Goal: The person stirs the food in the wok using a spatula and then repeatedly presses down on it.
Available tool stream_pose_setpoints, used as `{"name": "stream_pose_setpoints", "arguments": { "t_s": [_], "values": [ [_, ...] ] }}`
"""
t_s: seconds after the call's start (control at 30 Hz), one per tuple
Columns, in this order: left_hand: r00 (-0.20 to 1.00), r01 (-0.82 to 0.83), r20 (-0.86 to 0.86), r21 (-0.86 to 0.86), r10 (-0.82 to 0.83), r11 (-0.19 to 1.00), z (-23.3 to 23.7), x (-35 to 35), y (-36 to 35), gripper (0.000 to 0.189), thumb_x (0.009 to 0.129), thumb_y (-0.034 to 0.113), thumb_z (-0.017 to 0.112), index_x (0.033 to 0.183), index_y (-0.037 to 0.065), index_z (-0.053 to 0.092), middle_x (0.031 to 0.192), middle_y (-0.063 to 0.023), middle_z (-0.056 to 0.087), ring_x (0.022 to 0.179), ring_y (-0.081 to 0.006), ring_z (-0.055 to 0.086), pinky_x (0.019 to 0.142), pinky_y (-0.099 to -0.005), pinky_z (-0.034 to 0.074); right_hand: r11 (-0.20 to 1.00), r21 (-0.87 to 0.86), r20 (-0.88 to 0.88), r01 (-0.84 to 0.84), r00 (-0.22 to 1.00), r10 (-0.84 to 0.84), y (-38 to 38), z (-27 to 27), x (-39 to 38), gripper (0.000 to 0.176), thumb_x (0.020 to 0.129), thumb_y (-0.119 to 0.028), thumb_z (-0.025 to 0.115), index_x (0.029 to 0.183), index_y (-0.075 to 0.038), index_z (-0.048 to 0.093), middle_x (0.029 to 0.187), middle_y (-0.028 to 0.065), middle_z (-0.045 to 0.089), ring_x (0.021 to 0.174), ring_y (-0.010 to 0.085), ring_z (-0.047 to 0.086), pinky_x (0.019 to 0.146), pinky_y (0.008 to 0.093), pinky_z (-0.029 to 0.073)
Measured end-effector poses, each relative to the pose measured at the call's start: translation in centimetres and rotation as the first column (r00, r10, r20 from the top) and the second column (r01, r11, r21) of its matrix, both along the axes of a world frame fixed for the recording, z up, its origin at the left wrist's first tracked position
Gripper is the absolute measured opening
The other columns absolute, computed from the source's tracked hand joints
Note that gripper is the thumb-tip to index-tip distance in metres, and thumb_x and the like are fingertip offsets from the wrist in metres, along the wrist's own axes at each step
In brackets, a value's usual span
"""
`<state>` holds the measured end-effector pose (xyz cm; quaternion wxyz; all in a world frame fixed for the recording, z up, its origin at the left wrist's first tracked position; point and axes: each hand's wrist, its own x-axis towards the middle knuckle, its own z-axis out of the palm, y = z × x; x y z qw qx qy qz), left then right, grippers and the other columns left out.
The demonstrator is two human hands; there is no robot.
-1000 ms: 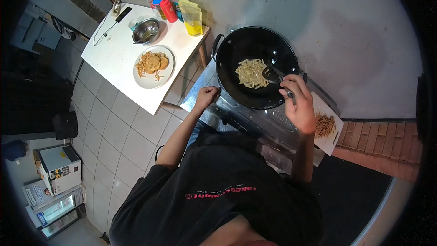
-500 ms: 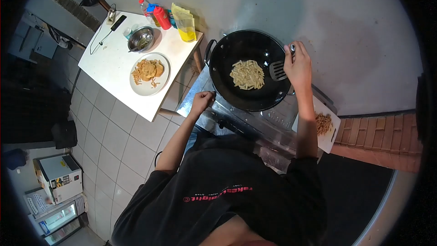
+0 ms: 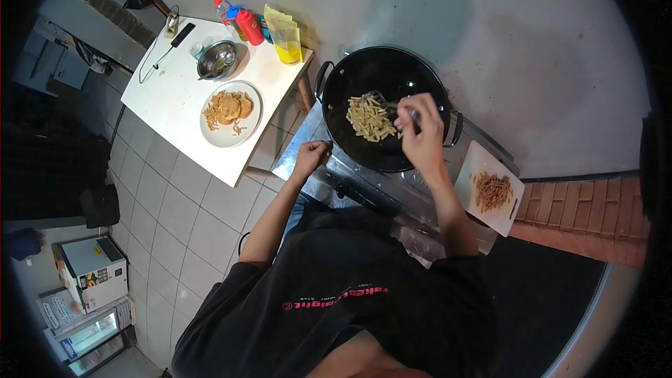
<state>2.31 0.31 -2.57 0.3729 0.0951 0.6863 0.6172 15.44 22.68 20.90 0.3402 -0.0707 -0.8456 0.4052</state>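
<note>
A black two-handled wok (image 3: 378,70) sits on the metal stove (image 3: 371,185), with pale cut strips (image 3: 371,119) of food heaped in it. My right hand (image 3: 422,136) is closed around the handle of a slotted spatula (image 3: 388,106). Its blade is in the wok, at the right side of the strips, partly hidden by my fingers. To the wok's lower left, my left hand (image 3: 310,158) is closed like a fist by the stove's edge; what it grips, if anything, I cannot make out.
A white cutting board (image 3: 472,161) with browned strips (image 3: 493,191) lies right of the stove. On the white table (image 3: 175,108) stand a plate (image 3: 254,115) of food, a metal bowl (image 3: 217,59), a red bottle (image 3: 249,27) and a yellow pouch (image 3: 282,33).
My right hand has moved left and down over the wok, bringing the spatula into the strips. They have shifted slightly left. The cutting board is less covered by my arm. My left hand stays put.
</note>
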Motion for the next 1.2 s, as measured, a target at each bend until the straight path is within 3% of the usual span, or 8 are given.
{"name": "stream_pose_setpoints", "arguments": {
  "t_s": [0.03, 0.2, 0.3, 0.47, 0.67, 0.77, 0.93, 1.2],
  "values": [
    [1.000, 0.000, 0.008, 0.003, 0.000, 1.000, 0.1, 0.0, 0.0, 0.038, 0.097, 0.029, 0.061, 0.069, 0.004, 0.066, 0.055, 0.0041, 0.053, 0.047, -0.0047, 0.042, 0.046, -0.0235, 0.030, 0.980, 0.197, -0.037, -0.003, 0.999, 0.010, -0.8, 0.2, 0.6, 0.007, 0.092, -0.002, 0.062, 0.098, 0.000, 0.061, 0.100, 0.0134, 0.058, 0.085, 0.0278, 0.067, 0.069, 0.0333, 0.053],
    [1.000, -0.021, 0.004, 0.017, 0.021, 1.000, 1.4, 0.3, 0.1, 0.038, 0.097, 0.028, 0.060, 0.068, 0.004, 0.065, 0.056, 0.0043, 0.053, 0.048, -0.0046, 0.043, 0.047, -0.0232, 0.030, 0.976, 0.164, 0.084, -0.142, 0.988, 0.129, -5.0, -1.3, 4.4, 0.024, 0.081, 0.001, 0.069, 0.104, -0.004, 0.066, 0.108, 0.0139, 0.059, 0.094, 0.0323, 0.067, 0.078, 0.0398, 0.056],
    [1.000, -0.009, 0.017, 0.006, 0.009, 1.000, 1.2, 0.3, 0.1, 0.038, 0.098, 0.028, 0.060, 0.067, 0.004, 0.065, 0.056, 0.0042, 0.054, 0.048, -0.0045, 0.044, 0.047, -0.0230, 0.031, 0.898, 0.385, 0.111, -0.214, 0.976, 0.185, -6.6, -1.3, 6.1, 0.025, 0.077, 0.000, 0.076, 0.101, -0.004, 0.069, 0.115, 0.0143, 0.059, 0.093, 0.0304, 0.068, 0.074, 0.0390, 0.059],
    [0.999, 0.026, 0.021, 0.046, -0.027, 0.999, -1.4, -0.4, -0.2, 0.033, 0.100, 0.027, 0.059, 0.080, 0.003, 0.069, 0.063, 0.0020, 0.059, 0.048, -0.0060, 0.048, 0.045, -0.0230, 0.033, 0.861, 0.404, 0.170, -0.308, 0.951, 0.260, -8.4, -1.3, 8.4, 0.030, 0.078, -0.003, 0.072, 0.107, -0.005, 0.067, 0.111, 0.0137, 0.056, 0.090, 0.0284, 0.065, 0.074, 0.0366, 0.057],
    [1.000, 0.014, 0.017, 0.055, -0.015, 0.998, -1.1, -0.2, -0.1, 0.033, 0.099, 0.027, 0.058, 0.077, 0.005, 0.068, 0.062, 0.0024, 0.059, 0.047, -0.0055, 0.047, 0.045, -0.0225, 0.032, 0.856, 0.416, 0.212, -0.307, 0.948, 0.237, -9.1, -2.2, 8.8, 0.030, 0.080, -0.004, 0.072, 0.109, -0.007, 0.066, 0.112, 0.0143, 0.056, 0.093, 0.0301, 0.066, 0.075, 0.0388, 0.058],
    [1.000, -0.001, 0.022, 0.009, 0.000, 1.000, 1.6, 0.3, 0.0, 0.040, 0.098, 0.031, 0.061, 0.068, 0.005, 0.065, 0.056, 0.0047, 0.054, 0.048, -0.0045, 0.042, 0.047, -0.0238, 0.030, 0.936, 0.312, 0.175, -0.164, 0.978, 0.113, -7.3, -3.6, 7.3, 0.020, 0.082, -0.002, 0.070, 0.102, -0.005, 0.069, 0.113, 0.0150, 0.058, 0.095, 0.0321, 0.067, 0.077, 0.0394, 0.057],
    [1.000, -0.012, 0.007, 0.024, 0.011, 1.000, 0.6, 0.1, 0.1, 0.040, 0.098, 0.031, 0.062, 0.068, 0.005, 0.065, 0.056, 0.0048, 0.053, 0.047, -0.0044, 0.042, 0.047, -0.0235, 0.029, 0.964, 0.265, 0.084, 0.030, 0.995, -0.054, -5.9, -3.1, 5.3, 0.031, 0.075, 0.004, 0.071, 0.104, -0.004, 0.067, 0.113, 0.0145, 0.059, 0.093, 0.0321, 0.068, 0.077, 0.0401, 0.057],
    [1.000, -0.002, 0.017, 0.042, 0.001, 0.999, 2.0, 0.5, 0.1, 0.039, 0.098, 0.030, 0.061, 0.068, 0.005, 0.065, 0.056, 0.0044, 0.054, 0.047, -0.0044, 0.042, 0.046, -0.0236, 0.029, 0.944, 0.318, 0.007, -0.087, 0.996, 0.090, -9.6, 0.0, 6.3, 0.027, 0.080, -0.005, 0.078, 0.102, -0.002, 0.064, 0.106, 0.0117, 0.058, 0.080, 0.0254, 0.069, 0.064, 0.0347, 0.056]
  ]
}}
